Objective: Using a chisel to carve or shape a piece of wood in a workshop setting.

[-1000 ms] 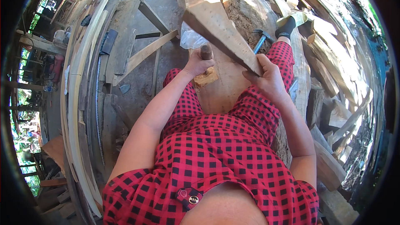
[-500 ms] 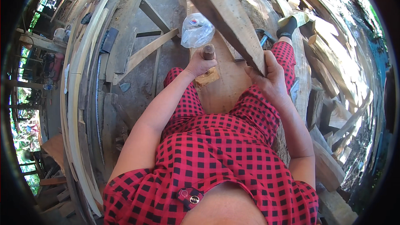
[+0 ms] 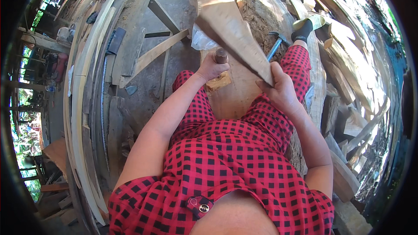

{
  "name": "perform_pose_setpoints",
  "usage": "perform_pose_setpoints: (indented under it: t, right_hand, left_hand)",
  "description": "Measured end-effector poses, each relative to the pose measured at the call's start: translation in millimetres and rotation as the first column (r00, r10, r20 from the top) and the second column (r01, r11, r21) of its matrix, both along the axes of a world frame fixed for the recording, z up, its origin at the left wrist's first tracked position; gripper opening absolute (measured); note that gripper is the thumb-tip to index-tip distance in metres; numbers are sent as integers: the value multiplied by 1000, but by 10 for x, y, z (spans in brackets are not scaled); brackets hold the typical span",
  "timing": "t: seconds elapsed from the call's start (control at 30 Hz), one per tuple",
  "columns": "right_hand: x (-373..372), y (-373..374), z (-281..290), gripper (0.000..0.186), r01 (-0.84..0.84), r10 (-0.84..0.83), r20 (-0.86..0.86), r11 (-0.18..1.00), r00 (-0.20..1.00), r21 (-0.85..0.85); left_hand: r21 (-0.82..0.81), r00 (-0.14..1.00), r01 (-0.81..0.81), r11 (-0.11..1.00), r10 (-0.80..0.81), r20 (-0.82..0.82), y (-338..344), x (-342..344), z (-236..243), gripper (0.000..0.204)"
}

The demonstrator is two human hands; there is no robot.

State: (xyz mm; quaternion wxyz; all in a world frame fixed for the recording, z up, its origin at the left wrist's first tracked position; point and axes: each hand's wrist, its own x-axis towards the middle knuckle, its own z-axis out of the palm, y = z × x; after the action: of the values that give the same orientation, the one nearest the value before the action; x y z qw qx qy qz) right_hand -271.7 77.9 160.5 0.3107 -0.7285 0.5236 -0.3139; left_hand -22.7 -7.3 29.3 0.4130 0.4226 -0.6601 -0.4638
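My left hand [image 3: 211,67] is closed around a round wooden handle [image 3: 220,55], held upright above the wide plank [image 3: 233,102] between my legs. Whatever lies at the handle's lower end is hidden. Just below that fist, a small pale wood block [image 3: 219,81] rests on the plank. In my right hand [image 3: 282,89] is the near end of a thick wooden billet [image 3: 241,41], slanting up and away to the left. Its blurred far end hangs over the area just beyond the handle; I cannot tell whether the two touch.
A blue-handled hammer [image 3: 275,48] lies beyond my right hand. The clear plastic bag [image 3: 201,40] is partly covered by the billet. A wooden frame [image 3: 159,50] and long strips [image 3: 80,91] lie at left; split timber [image 3: 342,74] is piled at right, beside my foot [image 3: 305,28].
The billet's far end has swung down toward the handle, and my right hand has shifted slightly left. More of the hammer shows now, less of the bag. My left hand stays nearly still.
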Motion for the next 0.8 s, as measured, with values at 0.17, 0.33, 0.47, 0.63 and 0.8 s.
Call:
perform_pose_setpoints:
  t: [0.17, 0.33, 0.47, 0.63, 0.8]
  right_hand:
    - [-47, -11, 83, 29, -79, 81, -158, 997, 984, 18]
    - [63, 61, -1, 29, 39, -42, 239, 999, 970, 20]
    - [-30, 27, -211, 30, -75, 85, -229, 996, 970, 53]
    - [146, -8, -443, 24, 20, -82, 187, 950, 979, 310]
    - [341, 131, -1067, 19, 16, -484, 409, 660, 773, 751]
  left_hand:
    - [-60, 1000, -6, 998, 6, -5, 44, 15, 88, 35]
    - [123, 998, 45, 991, -38, -59, 48, -46, 240, 10]
    - [-769, 905, 110, 630, 256, 340, -90, 33, -60, 16]
    - [102, 997, -65, 993, 68, -27, 70, 270, 61, 14]
    - [261, 920, -269, 927, 327, -216, 239, 255, 196, 12]
